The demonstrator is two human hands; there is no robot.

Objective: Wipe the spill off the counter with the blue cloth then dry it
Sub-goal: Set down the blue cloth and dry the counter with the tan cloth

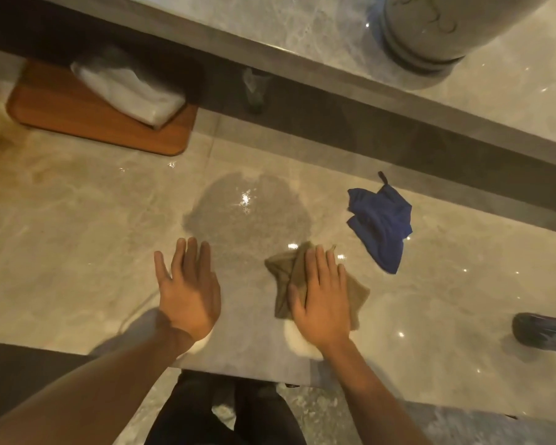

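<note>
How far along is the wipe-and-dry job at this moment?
Done, apparently: the blue cloth lies crumpled and set aside on the counter. In hand: the right hand presses a tan cloth flat beside the wet patch; the left hand rests open. Left: the patch still glistens, so drying remains.

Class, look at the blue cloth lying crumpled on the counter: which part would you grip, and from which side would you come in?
Pinch the raised folds near the middle of the blue cloth, coming from above. It lies crumpled and free on the counter, beyond the right hand, so the bunched ridges likely give fingers purchase; its flat edges do not.
</note>
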